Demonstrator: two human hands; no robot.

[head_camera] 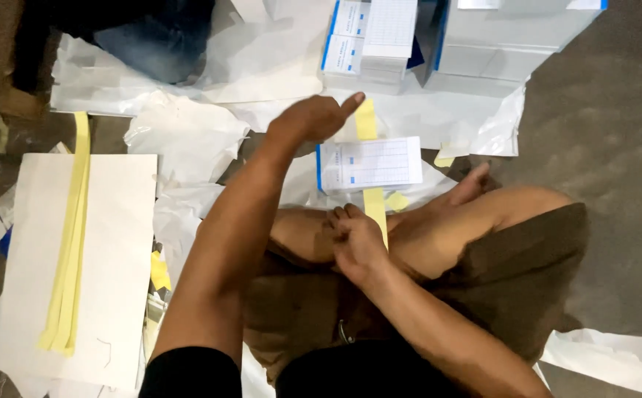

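A small stack of white printed cards with a blue edge [370, 164] lies on the floor in front of my crossed legs. A yellow paper strip [367, 127] runs under the stack, from its far side to its near side. My left hand [313, 119] reaches past the stack, its fingers curled and one finger pointing at the strip's far end. My right hand [356, 239] pinches the strip's near end [377, 214] just above my shin.
A white sheet [78, 265] at left carries a bundle of long yellow strips [69, 258]. More card stacks [369, 40] and a white box [505, 37] stand at the top. Crumpled white wrapping paper [188, 140] covers the floor. Another person's jeans-clad leg [155, 37] is top left.
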